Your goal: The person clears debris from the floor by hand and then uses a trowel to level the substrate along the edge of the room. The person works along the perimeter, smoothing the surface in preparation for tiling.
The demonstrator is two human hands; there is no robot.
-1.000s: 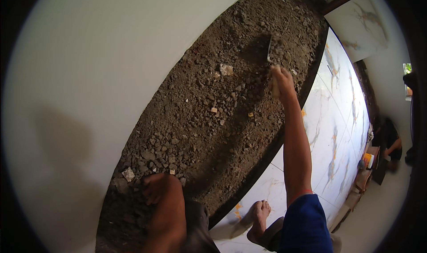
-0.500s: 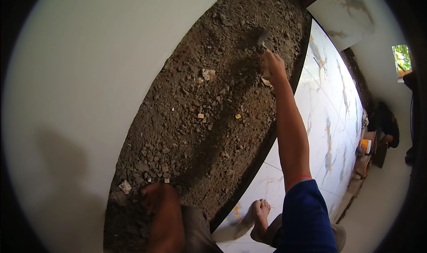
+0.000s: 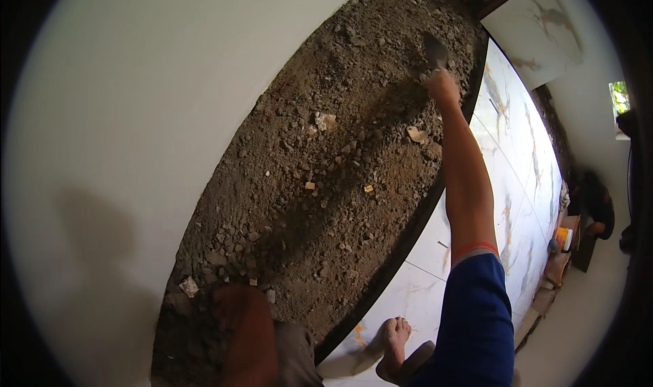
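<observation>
- The right hand (image 3: 442, 86) was clenched around the handle of a small trowel (image 3: 434, 49), reaching farther up the strip of bare ground than it had half a second before; a second back it had sat lower and more toward the middle of the picture.
- The trowel's dark blade pointed toward twelve o'clock from the fist and lay on or just above the soil near the far end of the rubble bed (image 3: 326, 183). Whether it bit into the dirt could not be told.
- That outward stretch suggested the work had moved to the far part of the bed, the near stretch being left as it lay.
- The left hand (image 3: 235, 305) rested at about seven o'clock in the picture, pressed down on the dirt at the near end, seemingly propping the body. Whether its fingers were spread or curled could not be told; it held nothing visible.
- It sat much where it had been in the earlier views.
- A pale stone chip (image 3: 416, 135) lay just at seven o'clock from the right forearm.
- The white wall (image 3: 136, 115) bordered the bed on the left, the marble-patterned tiles (image 3: 517, 156) on the right.
- A bare foot (image 3: 393, 343) stood on the tiles at six o'clock.
</observation>
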